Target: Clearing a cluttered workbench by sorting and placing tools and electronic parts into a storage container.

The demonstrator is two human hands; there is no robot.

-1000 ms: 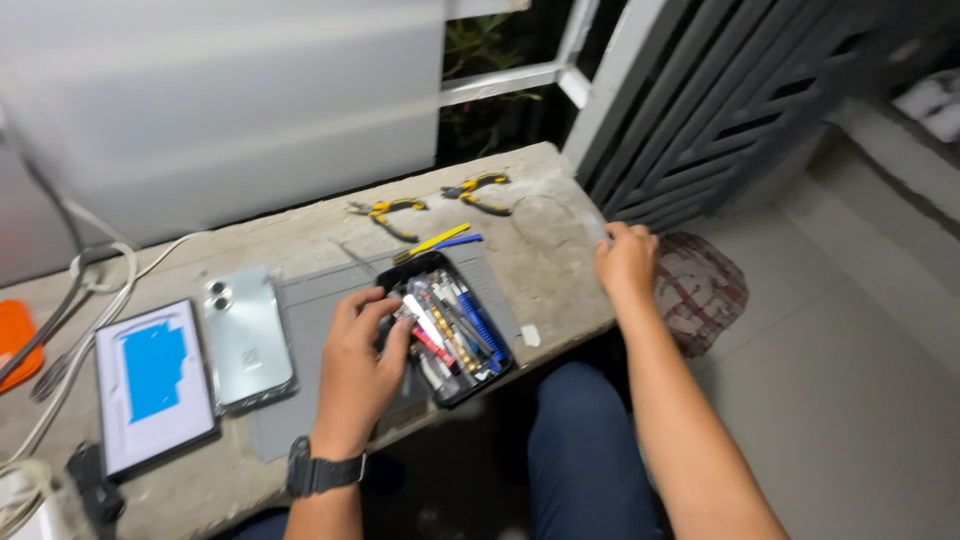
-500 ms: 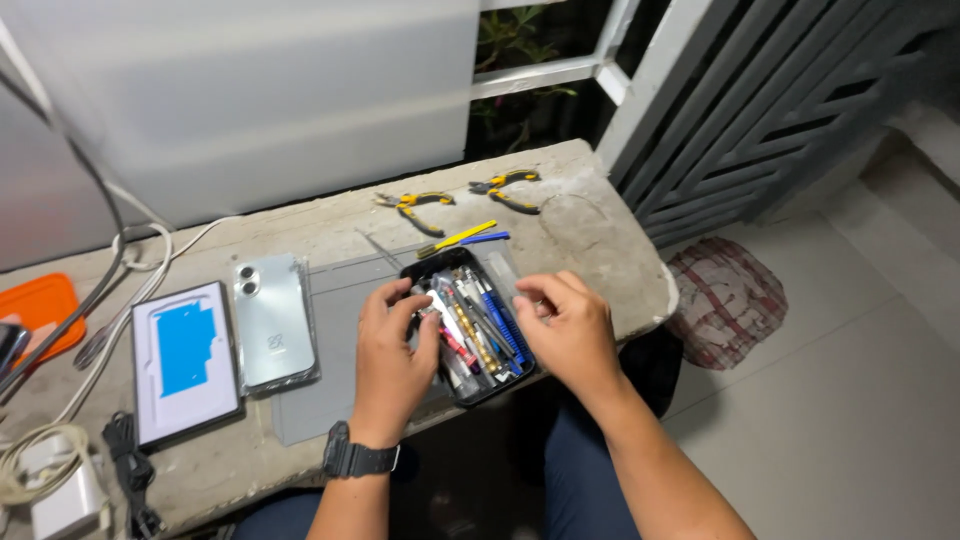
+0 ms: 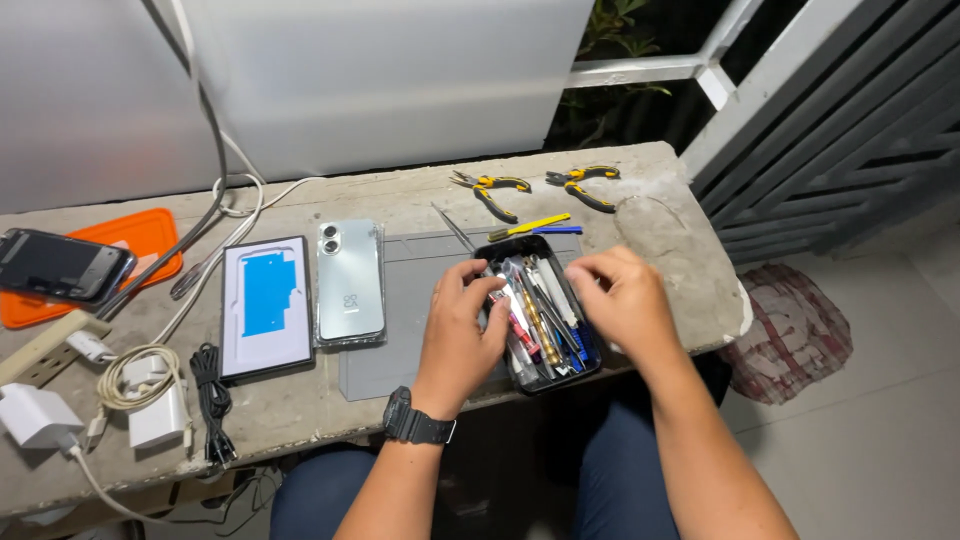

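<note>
A makeshift phone-repair spot on a home balcony is shown. A rough concrete tabletop (image 3: 660,230) is set against a frosted panel (image 3: 380,80), beside a white railing (image 3: 650,70) and a grey louvred shutter (image 3: 840,130). Pliers (image 3: 490,188), a tool tray (image 3: 540,310), a grey work mat (image 3: 410,300), phones (image 3: 350,280) and chargers (image 3: 40,415) are laid out.

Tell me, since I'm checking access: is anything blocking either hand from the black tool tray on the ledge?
Nothing visible. The left hand rests on the black tool tray at its left edge, and the right hand hovers over its right side. The tools inside lie uncovered.
</note>
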